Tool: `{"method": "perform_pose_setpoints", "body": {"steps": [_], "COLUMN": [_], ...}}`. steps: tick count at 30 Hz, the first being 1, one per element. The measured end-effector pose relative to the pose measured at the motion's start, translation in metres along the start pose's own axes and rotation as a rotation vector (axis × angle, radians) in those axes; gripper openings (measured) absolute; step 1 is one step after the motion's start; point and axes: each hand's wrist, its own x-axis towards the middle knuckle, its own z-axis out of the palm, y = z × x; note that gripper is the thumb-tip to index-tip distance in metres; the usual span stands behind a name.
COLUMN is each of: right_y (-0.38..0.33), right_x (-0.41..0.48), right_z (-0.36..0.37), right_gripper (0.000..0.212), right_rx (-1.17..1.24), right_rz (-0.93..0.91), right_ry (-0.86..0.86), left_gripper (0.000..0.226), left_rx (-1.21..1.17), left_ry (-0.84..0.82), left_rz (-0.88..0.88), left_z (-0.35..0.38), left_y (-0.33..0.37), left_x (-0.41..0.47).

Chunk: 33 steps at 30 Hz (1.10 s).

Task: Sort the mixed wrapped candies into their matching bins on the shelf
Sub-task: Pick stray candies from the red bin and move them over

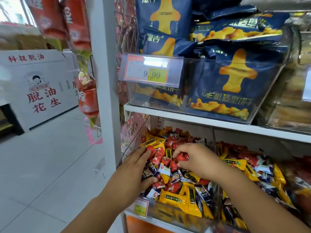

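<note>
A white metal shelf unit (210, 119) carries a clear plastic bin of dark blue and yellow snack bags (234, 84) on its upper board, with a clear price-tag holder reading 9.90 (150, 69) on its front. Below lies a clear-fronted bin (171, 214) heaped with mixed red, yellow and blue-white wrapped candies (178, 180). In that heap the left hand (133, 172) rests with spread fingers cupping red candies, while the right hand (200, 158) pinches a small red wrapped candy (182, 157) between fingertips and thumb.
</note>
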Motion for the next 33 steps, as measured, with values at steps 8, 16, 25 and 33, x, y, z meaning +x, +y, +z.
{"method": "perform_pose_setpoints", "body": {"steps": [8, 16, 25, 33], "right_y": [-0.002, -0.005, 0.0, -0.007], "right_x": [-0.002, 0.003, 0.002, 0.01], "right_z": [-0.008, 0.017, 0.014, 0.032], "right_gripper": [0.032, 0.038, 0.047, 0.05], "right_rx": [0.203, 0.058, 0.178, -0.001], "right_rz": [0.043, 0.053, 0.01, 0.016], "right_ry": [-0.095, -0.112, -0.078, -0.162], "left_gripper": [0.076, 0.091, 0.078, 0.077], "left_rx": [-0.059, -0.064, -0.133, -0.106], "left_ry": [-0.02, 0.032, -0.01, -0.075], "left_rz": [-0.026, -0.066, -0.13, -0.106], "left_z": [0.009, 0.007, 0.003, -0.001], "left_y": [-0.001, 0.003, 0.007, 0.003], "left_x": [-0.014, -0.02, -0.035, -0.033]}}
